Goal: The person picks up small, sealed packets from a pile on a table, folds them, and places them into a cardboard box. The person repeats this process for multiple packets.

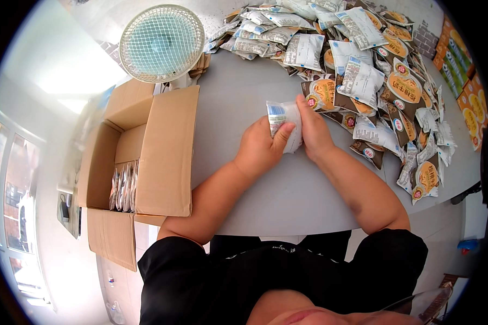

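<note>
The head camera sits up on the person's head, the left one of a side-by-side pair, and from here I see it peering steeply down over the counter [228, 89]. The left hand [259, 142] and right hand [315, 132] fall close below it, near mid-view, with the black shirt [282, 271] closer still along the lower edge. Its fisheye reaches wide, out to the window [17, 184] at the left and the fan [161, 46] toward the far side, bending straight edges near the dark, rounded rim.
</note>
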`<state>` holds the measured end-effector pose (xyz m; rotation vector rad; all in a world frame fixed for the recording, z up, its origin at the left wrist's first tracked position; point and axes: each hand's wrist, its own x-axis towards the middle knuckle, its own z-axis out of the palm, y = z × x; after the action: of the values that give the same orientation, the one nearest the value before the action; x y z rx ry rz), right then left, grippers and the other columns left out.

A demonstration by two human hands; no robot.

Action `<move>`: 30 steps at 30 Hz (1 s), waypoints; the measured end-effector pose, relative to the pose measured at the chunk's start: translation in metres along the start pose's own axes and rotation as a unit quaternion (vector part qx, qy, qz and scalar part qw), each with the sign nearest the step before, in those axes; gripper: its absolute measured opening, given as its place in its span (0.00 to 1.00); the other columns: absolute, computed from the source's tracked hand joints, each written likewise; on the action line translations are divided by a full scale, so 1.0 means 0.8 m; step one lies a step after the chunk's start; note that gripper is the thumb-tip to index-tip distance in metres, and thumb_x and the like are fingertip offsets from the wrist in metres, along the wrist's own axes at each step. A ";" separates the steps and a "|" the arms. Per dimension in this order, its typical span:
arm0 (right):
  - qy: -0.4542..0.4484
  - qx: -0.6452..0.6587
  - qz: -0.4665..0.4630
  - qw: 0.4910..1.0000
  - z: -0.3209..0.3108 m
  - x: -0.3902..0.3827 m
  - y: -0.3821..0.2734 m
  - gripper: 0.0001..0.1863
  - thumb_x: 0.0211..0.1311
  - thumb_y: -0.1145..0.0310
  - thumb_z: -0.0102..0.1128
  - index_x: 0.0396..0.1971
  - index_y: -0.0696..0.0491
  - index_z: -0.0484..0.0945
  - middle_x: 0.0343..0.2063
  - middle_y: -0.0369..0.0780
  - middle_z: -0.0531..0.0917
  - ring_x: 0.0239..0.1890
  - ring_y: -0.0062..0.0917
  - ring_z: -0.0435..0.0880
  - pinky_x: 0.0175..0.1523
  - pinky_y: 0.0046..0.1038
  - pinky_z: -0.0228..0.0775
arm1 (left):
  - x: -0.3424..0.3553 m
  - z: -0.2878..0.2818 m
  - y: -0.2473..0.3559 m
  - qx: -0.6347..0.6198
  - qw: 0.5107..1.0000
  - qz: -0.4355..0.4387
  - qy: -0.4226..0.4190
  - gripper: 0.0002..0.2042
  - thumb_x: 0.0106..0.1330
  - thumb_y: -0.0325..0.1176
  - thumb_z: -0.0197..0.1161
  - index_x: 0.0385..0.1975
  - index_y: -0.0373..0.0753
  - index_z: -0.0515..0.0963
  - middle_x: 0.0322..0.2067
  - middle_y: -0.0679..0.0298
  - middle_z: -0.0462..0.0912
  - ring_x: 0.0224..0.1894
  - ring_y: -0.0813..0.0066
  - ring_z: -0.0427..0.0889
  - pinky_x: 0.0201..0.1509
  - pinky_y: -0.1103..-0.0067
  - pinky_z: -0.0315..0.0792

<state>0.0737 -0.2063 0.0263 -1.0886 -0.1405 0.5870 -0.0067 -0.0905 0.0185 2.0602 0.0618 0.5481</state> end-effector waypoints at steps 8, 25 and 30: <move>-0.060 -0.076 -0.060 0.993 -0.017 0.009 0.005 0.27 0.69 0.43 0.46 0.31 0.54 0.78 0.28 0.35 0.78 0.32 0.17 0.73 0.38 0.22 0.67 | 0.000 -0.014 0.002 0.147 0.979 0.137 -0.028 0.22 0.68 0.51 0.56 0.37 0.32 0.76 0.34 0.50 0.82 0.34 0.51 0.82 0.37 0.67 0.75; -0.148 -0.300 -0.006 0.942 -0.009 -0.007 -0.007 0.25 0.58 0.45 0.64 0.36 0.56 0.77 0.26 0.34 0.78 0.22 0.16 0.74 0.27 0.20 0.68 | 0.012 -0.025 -0.003 -0.162 0.986 0.041 0.019 0.20 0.73 0.46 0.50 0.49 0.33 0.71 0.38 0.65 0.78 0.40 0.80 0.75 0.43 0.81 0.72; -0.166 -0.344 -0.116 0.917 -0.011 -0.008 0.011 0.21 0.63 0.51 0.59 0.40 0.56 0.80 0.30 0.36 0.83 0.25 0.22 0.79 0.34 0.26 0.71 | 0.020 -0.020 -0.004 -0.360 0.926 -0.113 -0.001 0.20 0.71 0.46 0.52 0.46 0.32 0.72 0.39 0.62 0.79 0.40 0.76 0.78 0.44 0.78 0.73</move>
<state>0.0688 -0.2138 0.0159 -1.6153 -0.8127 0.5118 0.0017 -0.0718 0.0282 1.3112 0.0803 0.3507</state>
